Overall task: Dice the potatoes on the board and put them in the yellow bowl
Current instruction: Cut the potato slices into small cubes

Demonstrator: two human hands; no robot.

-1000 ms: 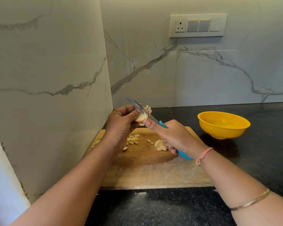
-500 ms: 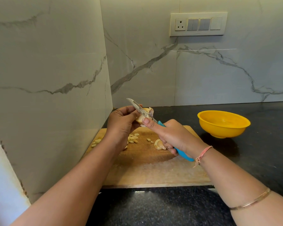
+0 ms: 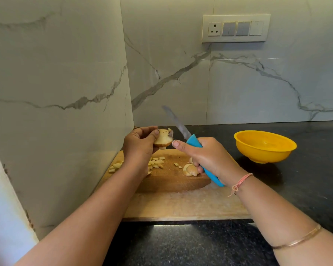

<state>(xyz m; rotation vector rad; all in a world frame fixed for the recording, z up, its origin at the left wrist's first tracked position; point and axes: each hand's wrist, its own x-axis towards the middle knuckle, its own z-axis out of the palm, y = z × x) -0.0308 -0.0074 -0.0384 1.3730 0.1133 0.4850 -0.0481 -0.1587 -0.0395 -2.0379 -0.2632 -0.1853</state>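
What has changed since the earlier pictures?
The right hand drew the knife rightward, away from the potato piece; its blade is now clear of it. The left hand still holds that piece. The yellow bowl, cutting board and diced pieces stayed put.

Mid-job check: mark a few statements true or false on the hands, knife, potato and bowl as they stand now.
1. The left hand holds a potato piece above the board. True.
2. The knife lies on the board. False: the right hand grips its blue handle, blade raised.
3. The bowl holds diced potato. False: no pieces show inside it.
4. Diced bits lie on the board. True.
5. The bowl stands on the counter, right of the board. True.
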